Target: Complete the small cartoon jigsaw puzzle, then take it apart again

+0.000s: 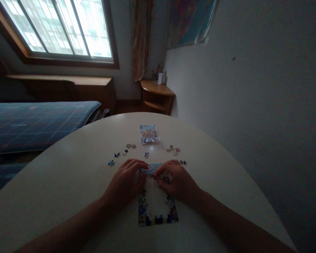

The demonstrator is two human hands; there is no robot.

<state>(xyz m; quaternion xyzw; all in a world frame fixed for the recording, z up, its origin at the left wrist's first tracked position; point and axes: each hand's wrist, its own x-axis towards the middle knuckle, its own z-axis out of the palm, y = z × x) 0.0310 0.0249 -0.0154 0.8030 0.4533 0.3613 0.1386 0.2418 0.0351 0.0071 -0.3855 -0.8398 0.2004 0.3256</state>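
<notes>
A jigsaw puzzle frame (159, 220) lies on the table, its border joined and its middle showing bare tabletop. My left hand (127, 177) rests at the puzzle's upper left edge, thumb and forefinger apart. Over the upper right part, my right hand (177, 179) has thumb and forefinger pinched around a small puzzle piece at the inner edge of the top rows; the fingers mostly hide it. A single loose puzzle piece (146, 155) lies just beyond the puzzle. Part of the puzzle's two sides is covered by my hands.
Loose pieces lie in a left group (131, 146) and a right group (173, 150), with a blue piece (111, 163) farther left. A printed picture sheet (149, 134) lies beyond them on the round white table (213, 165). A bed (42, 123) stands left, a wall (252, 105) right.
</notes>
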